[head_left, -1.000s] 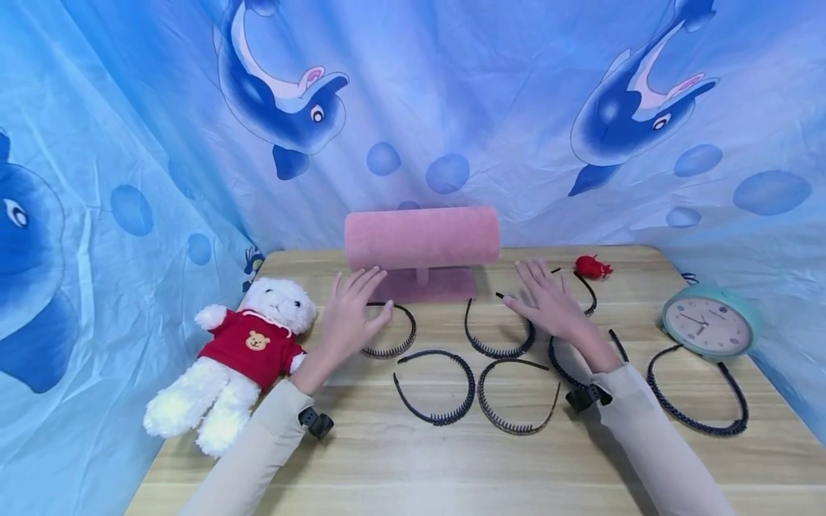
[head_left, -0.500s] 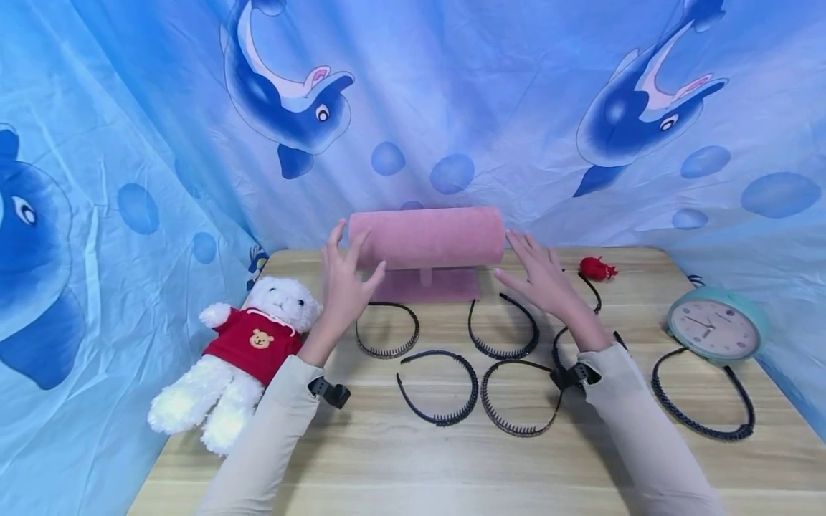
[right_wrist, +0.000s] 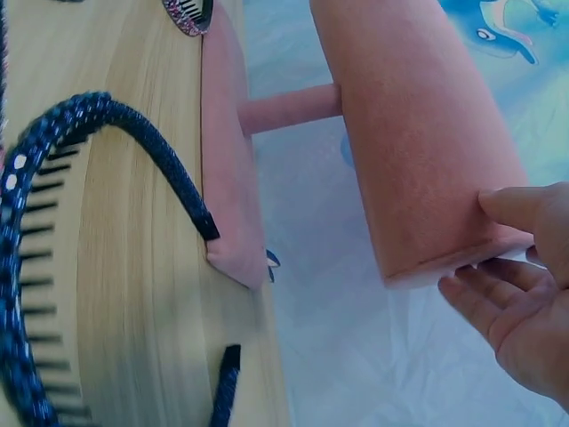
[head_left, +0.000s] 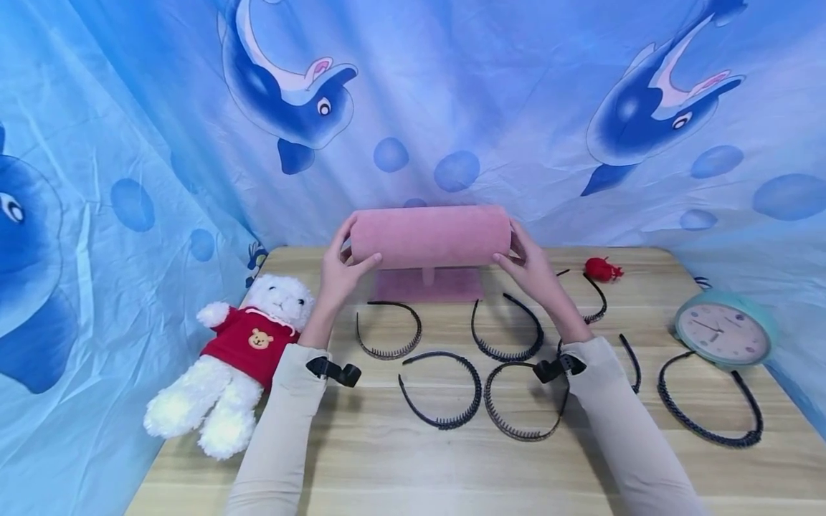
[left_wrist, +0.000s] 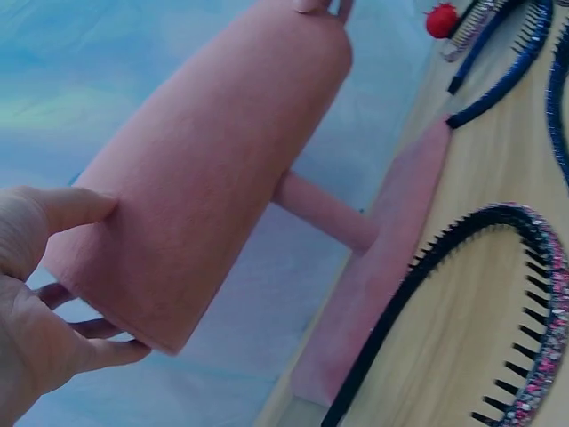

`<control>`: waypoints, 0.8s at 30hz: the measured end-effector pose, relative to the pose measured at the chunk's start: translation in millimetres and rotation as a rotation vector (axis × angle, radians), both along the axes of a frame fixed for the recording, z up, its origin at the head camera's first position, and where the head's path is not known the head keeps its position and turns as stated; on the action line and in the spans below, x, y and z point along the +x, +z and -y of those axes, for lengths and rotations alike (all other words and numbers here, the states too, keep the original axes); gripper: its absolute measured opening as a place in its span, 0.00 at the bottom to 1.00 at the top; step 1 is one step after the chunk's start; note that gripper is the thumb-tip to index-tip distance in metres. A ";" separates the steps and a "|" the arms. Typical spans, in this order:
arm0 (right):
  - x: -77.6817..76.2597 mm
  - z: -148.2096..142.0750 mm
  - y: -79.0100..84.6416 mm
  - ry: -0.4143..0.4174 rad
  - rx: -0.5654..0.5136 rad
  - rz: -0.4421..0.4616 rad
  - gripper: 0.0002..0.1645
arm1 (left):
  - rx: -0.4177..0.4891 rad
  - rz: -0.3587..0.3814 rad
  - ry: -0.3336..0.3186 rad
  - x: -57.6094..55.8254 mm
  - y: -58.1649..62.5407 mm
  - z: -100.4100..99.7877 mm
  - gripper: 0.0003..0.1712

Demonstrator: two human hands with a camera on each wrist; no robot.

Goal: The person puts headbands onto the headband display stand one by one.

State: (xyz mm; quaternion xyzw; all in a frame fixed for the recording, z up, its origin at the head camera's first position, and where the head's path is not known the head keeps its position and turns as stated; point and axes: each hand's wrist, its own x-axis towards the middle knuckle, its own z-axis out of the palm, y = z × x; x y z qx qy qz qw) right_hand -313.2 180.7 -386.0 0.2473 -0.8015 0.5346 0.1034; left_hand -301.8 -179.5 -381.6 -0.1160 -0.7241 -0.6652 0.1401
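Note:
A pink T-shaped display stand with a padded roll stands at the back of the wooden table. My left hand grips the roll's left end, thumb on the front and fingers curled round the end. At the opposite end my right hand holds the roll the same way. In the left wrist view the thumb of my left hand presses into the soft cover. The right wrist view has my right hand pinching the roll's corner. A glittery toothed headband lies close to the stand's base.
Several dark toothed headbands, such as a black one and a brownish one, lie before the stand. A white plush bear in a red top lies left. A teal alarm clock and a red trinket are at right. A dolphin-print curtain hangs behind.
Both hands have moved from above the headbands, up and inward to the roll's ends. They have taken hold of it; the stand looks unmoved on the table.

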 end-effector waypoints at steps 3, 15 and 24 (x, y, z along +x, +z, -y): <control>-3.5 3.8 -1.8 0.009 -0.075 -0.002 0.49 | 0.013 -0.018 -0.007 -3.0 2.7 2.7 0.48; -8.3 33.7 22.1 0.033 -0.112 0.071 0.48 | -0.018 -0.031 0.021 -24.6 2.2 27.0 0.46; -28.2 50.1 22.0 0.044 -0.138 0.133 0.48 | -0.039 0.008 0.047 -43.7 2.5 44.3 0.47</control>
